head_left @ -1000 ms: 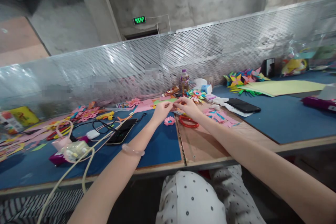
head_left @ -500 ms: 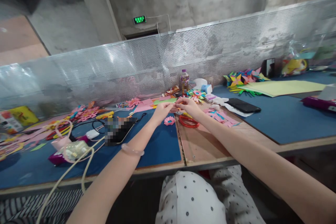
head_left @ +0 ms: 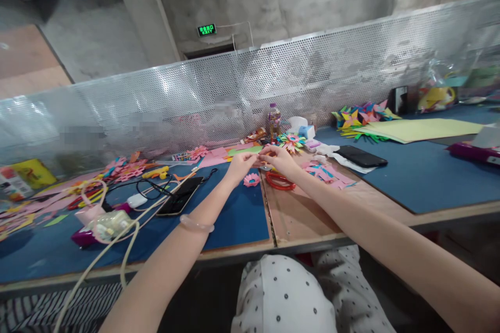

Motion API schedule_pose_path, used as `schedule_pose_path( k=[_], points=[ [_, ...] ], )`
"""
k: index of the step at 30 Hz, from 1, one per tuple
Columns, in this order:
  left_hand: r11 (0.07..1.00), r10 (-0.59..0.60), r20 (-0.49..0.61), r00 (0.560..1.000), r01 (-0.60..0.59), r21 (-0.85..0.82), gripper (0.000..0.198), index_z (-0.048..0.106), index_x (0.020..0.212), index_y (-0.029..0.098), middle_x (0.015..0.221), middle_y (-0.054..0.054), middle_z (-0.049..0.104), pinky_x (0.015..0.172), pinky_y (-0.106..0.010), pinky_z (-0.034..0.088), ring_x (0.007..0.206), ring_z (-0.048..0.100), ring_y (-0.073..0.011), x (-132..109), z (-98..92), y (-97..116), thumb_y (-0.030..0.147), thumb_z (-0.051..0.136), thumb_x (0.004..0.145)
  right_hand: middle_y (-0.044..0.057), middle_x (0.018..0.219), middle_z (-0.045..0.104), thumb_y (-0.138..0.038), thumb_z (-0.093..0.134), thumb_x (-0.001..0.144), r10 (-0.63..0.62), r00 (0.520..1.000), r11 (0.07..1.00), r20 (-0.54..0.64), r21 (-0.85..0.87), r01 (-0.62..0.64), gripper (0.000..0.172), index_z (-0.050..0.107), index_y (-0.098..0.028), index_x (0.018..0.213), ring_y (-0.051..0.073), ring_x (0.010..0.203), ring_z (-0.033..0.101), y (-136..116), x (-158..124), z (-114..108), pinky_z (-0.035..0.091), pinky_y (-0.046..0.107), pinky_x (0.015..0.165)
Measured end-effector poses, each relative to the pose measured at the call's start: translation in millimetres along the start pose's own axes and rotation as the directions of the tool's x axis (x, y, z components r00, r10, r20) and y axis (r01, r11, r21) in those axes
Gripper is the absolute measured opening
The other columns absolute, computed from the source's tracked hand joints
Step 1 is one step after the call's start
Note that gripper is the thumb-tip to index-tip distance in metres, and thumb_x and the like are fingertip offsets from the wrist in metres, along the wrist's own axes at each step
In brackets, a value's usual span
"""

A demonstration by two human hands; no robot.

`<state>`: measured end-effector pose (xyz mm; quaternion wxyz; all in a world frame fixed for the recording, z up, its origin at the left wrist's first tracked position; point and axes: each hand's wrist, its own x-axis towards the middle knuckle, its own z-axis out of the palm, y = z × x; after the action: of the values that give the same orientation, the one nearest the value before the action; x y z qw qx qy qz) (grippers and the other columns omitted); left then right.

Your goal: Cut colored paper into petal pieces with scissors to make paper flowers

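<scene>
My left hand [head_left: 241, 165] and my right hand [head_left: 279, 159] meet above the table, fingertips pinched close together. Whatever lies between them is too small and hidden to make out. Just below my left fingers a small pink paper flower [head_left: 251, 180] rests on the blue mat. Red-handled scissors [head_left: 279, 181] lie on the bare wood under my right hand. To the right of them are pink and blue paper strips [head_left: 327, 174]. Behind my right hand sits a multicoloured paper flower [head_left: 291, 141].
A phone [head_left: 182, 195] and a tangle of cables lie left, near a purple glue gun [head_left: 84, 237]. A black phone [head_left: 361, 156] and pale yellow paper sheets [head_left: 424, 129] are right. A drink bottle [head_left: 274, 117] stands before the perforated metal screen [head_left: 195, 99].
My hands stay almost in place, with small shifts of the fingers. The phone on the left has a dark screen now; before, it was partly blurred. Nothing else has visibly moved.
</scene>
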<state>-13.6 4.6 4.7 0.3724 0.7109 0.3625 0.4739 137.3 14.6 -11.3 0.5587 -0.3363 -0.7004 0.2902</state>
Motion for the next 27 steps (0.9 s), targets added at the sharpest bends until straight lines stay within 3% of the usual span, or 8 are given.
schedule_pose_path(
  k=[10, 16, 21, 27],
  points=[
    [0.999, -0.028, -0.003, 1.0, 0.028, -0.028, 0.023, 0.065, 0.086, 0.012, 0.078, -0.008, 0.07, 0.076, -0.036, 0.051, 0.073, 0.066, -0.0193, 0.7, -1.4, -3.2, 0.027, 0.052, 0.077, 0.003, 0.078, 0.063, -0.029, 0.058, 0.071, 0.0, 1.0, 1.0, 0.018, 0.021, 0.0, 0.018, 0.063, -0.014, 0.078, 0.013, 0.072, 0.056, -0.3, 0.9, 0.5, 0.043, 0.025, 0.067],
    [1.0, -0.011, -0.022, 1.0, 0.012, 0.026, 0.021, 0.065, 0.084, 0.012, 0.076, -0.006, 0.069, 0.074, -0.034, 0.051, 0.073, 0.065, -0.0183, 1.4, -3.0, 0.8, 0.026, 0.05, 0.077, 0.004, 0.084, 0.065, -0.039, 0.058, 0.072, -0.032, 0.992, 0.999, 0.125, -0.001, 0.032, 0.027, 0.066, -0.016, 0.084, 0.014, 0.073, 0.056, -0.6, 2.4, -7.6, 0.042, 0.024, 0.066],
    [0.987, 0.012, -0.025, 1.0, -0.008, 0.159, 0.02, 0.064, 0.083, 0.013, 0.076, -0.006, 0.068, 0.069, -0.033, 0.051, 0.071, 0.065, -0.0183, 1.0, -1.9, 2.4, 0.026, 0.05, 0.078, 0.004, 0.081, 0.066, -0.041, 0.054, 0.076, -0.103, 0.984, 0.984, 0.147, -0.132, 0.123, 0.029, 0.067, -0.017, 0.083, 0.014, 0.072, 0.056, 5.8, 4.2, -11.4, 0.04, 0.025, 0.064],
    [0.977, 0.045, -0.012, 0.999, -0.042, 0.208, 0.021, 0.064, 0.083, 0.013, 0.079, -0.007, 0.068, 0.069, -0.032, 0.051, 0.071, 0.065, -0.0182, 2.3, -2.2, -1.4, 0.028, 0.05, 0.079, 0.006, 0.08, 0.065, -0.039, 0.055, 0.075, -0.181, 0.98, 0.931, 0.08, -0.308, 0.197, 0.026, 0.068, -0.018, 0.081, 0.015, 0.073, 0.055, 11.6, 6.6, -8.7, 0.039, 0.026, 0.065]
  ],
)
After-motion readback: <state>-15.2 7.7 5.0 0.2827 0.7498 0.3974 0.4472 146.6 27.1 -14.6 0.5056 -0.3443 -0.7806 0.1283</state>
